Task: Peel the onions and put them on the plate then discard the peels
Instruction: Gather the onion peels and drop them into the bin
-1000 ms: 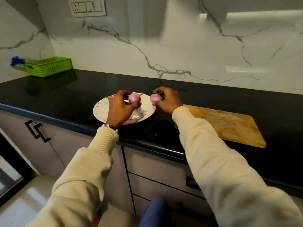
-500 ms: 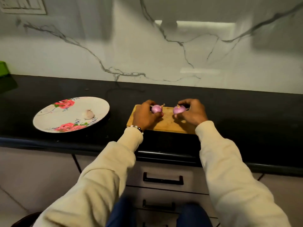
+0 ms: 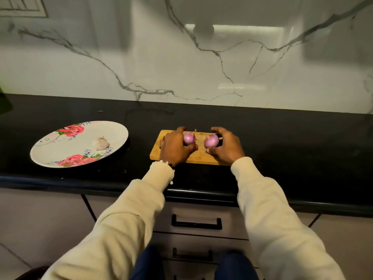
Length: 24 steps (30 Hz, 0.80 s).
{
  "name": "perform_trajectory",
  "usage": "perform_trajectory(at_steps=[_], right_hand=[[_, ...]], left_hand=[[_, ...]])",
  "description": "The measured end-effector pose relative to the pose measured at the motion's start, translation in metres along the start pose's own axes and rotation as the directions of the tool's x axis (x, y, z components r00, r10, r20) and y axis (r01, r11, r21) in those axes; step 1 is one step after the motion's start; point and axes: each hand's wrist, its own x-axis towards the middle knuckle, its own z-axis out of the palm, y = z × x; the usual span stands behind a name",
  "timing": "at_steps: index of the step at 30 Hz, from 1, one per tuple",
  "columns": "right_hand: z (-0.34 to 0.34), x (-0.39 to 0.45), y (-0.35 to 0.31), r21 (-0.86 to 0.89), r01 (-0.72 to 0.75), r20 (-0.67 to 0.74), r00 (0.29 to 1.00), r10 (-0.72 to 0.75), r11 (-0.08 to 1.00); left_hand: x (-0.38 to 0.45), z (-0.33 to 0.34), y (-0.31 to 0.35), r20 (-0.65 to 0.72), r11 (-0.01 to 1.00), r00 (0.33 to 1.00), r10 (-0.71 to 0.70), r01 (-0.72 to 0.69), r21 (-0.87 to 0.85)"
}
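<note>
Two small purple onions sit over the wooden cutting board (image 3: 201, 156) in the middle of the black counter. My left hand (image 3: 174, 147) grips the left onion (image 3: 189, 138), which has a dry stem tip sticking up. My right hand (image 3: 227, 146) grips the right onion (image 3: 211, 141). Both onions are low, at or just above the board's surface. To the left lies a white plate (image 3: 60, 146) with red flowers, holding one pale garlic-like bulb (image 3: 101, 143).
The black counter (image 3: 292, 148) runs along a white marble wall. A green object (image 3: 5, 104) shows at the far left edge. Drawers with black handles (image 3: 196, 222) sit below the counter's front edge.
Both hands carried the onions from above the plate rightward to the cutting board, then lowered them onto it. The view followed to the right.
</note>
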Motion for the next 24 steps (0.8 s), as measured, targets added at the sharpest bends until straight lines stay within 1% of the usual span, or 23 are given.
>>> perform_trajectory(at_steps=[2, 4, 5, 7, 9, 12, 14, 16, 18, 20, 21, 22, 23, 24], right_hand=[[0.003, 0.000, -0.004, -0.055, -0.005, -0.037, 0.999, 0.003, 0.998], [0.008, -0.001, -0.013, -0.087, 0.025, -0.116, 0.993, -0.035, 0.996], [0.012, -0.002, -0.020, -0.067, 0.070, -0.164, 0.983, -0.080, 0.995], [0.023, -0.008, -0.041, 0.032, 0.208, -0.234, 0.953, -0.195, 0.978], [0.042, -0.014, -0.066, 0.148, 0.305, -0.234, 0.935, -0.267, 0.941], [0.085, -0.018, -0.101, 0.234, 0.375, -0.122, 0.927, -0.355, 0.897], [0.118, -0.021, -0.123, 0.215, 0.406, -0.030, 0.912, -0.409, 0.888], [0.150, -0.019, -0.143, 0.185, 0.410, 0.066, 0.902, -0.428, 0.893], [0.182, -0.011, -0.162, 0.131, 0.409, 0.193, 0.883, -0.428, 0.903], [0.209, 0.000, -0.175, -0.018, 0.459, 0.326, 0.842, -0.429, 0.888], [0.219, 0.005, -0.181, -0.098, 0.495, 0.386, 0.818, -0.426, 0.863], [0.225, 0.009, -0.183, -0.156, 0.522, 0.430, 0.800, -0.419, 0.838], [0.229, 0.013, -0.186, -0.175, 0.538, 0.454, 0.787, -0.418, 0.825], [0.230, 0.017, -0.186, -0.161, 0.536, 0.445, 0.789, -0.423, 0.829]], left_hand=[[-0.001, -0.003, 0.000, 0.017, 1.000, 1.000, 0.004, -0.003, -0.018], [-0.005, -0.013, 0.000, 0.031, 0.998, 0.999, 0.017, -0.015, -0.060], [-0.008, -0.021, 0.000, 0.028, 0.996, 0.999, 0.033, -0.030, -0.083], [-0.018, -0.042, -0.004, -0.020, 0.991, 0.998, 0.061, -0.063, -0.121], [-0.029, -0.069, -0.017, -0.140, 0.985, 0.989, 0.042, -0.065, -0.161], [-0.049, -0.109, -0.046, -0.344, 0.971, 0.937, -0.057, -0.029, -0.238], [-0.064, -0.133, -0.067, -0.444, 0.940, 0.877, -0.184, 0.025, -0.341], [-0.075, -0.150, -0.087, -0.508, 0.924, 0.816, -0.277, 0.082, -0.373], [-0.082, -0.163, -0.103, -0.538, 0.931, 0.788, -0.300, 0.119, -0.345], [-0.085, -0.171, -0.112, -0.545, 0.932, 0.779, -0.310, 0.135, -0.337], [-0.086, -0.175, -0.115, -0.554, 0.931, 0.770, -0.317, 0.140, -0.337], [-0.086, -0.177, -0.118, -0.564, 0.929, 0.759, -0.326, 0.146, -0.341], [-0.086, -0.180, -0.119, -0.571, 0.928, 0.750, -0.334, 0.156, -0.338], [-0.086, -0.182, -0.118, -0.574, 0.928, 0.746, -0.338, 0.161, -0.337]])
